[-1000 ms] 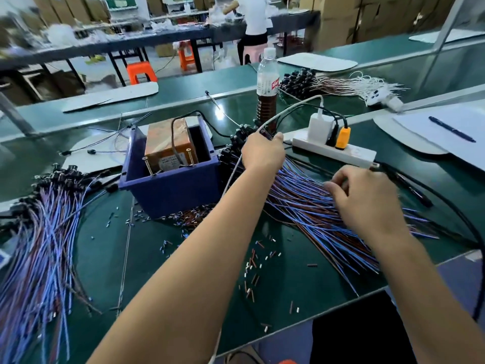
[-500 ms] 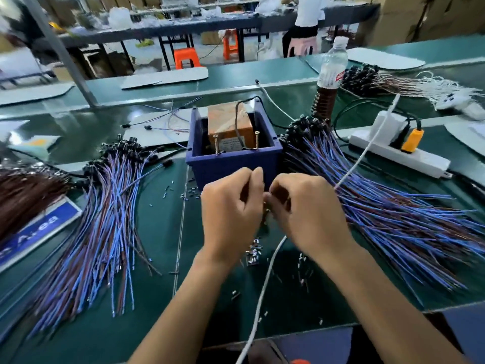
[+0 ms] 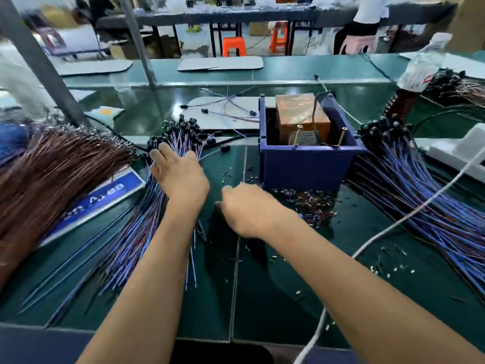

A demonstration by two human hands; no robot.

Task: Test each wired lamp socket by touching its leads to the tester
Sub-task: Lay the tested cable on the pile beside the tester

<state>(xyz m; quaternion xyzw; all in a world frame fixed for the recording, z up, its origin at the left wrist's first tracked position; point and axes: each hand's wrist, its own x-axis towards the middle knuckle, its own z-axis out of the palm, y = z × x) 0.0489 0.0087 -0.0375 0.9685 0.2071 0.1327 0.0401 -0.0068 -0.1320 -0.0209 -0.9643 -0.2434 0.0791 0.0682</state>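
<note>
The tester is a blue bin (image 3: 301, 169) holding an orange-brown transformer block (image 3: 301, 114), with two brass screws (image 3: 319, 136) standing at its front rim. Left of it lies a fanned pile of wired sockets (image 3: 181, 130), black heads at the far end and blue and brown leads running towards me. My left hand (image 3: 178, 174) lies on this pile with fingers stretched towards the heads. My right hand (image 3: 246, 208) hovers just in front of the bin with fingers loosely curled, and I see nothing in it. A second socket pile (image 3: 409, 185) lies right of the bin.
A thick brown wire bundle (image 3: 52, 166) covers a blue-labelled sign (image 3: 105, 195) at far left. A white cable (image 3: 393, 224) crosses the green table (image 3: 275, 298). A drink bottle (image 3: 417, 74) and a white power strip (image 3: 456, 148) stand at right. Cut wire scraps (image 3: 309, 203) litter the mat.
Both hands left the front of the blue bin, where they pinched something together. My left hand swung left onto the left socket pile, and my right hand dropped lower. The view panned left.
</note>
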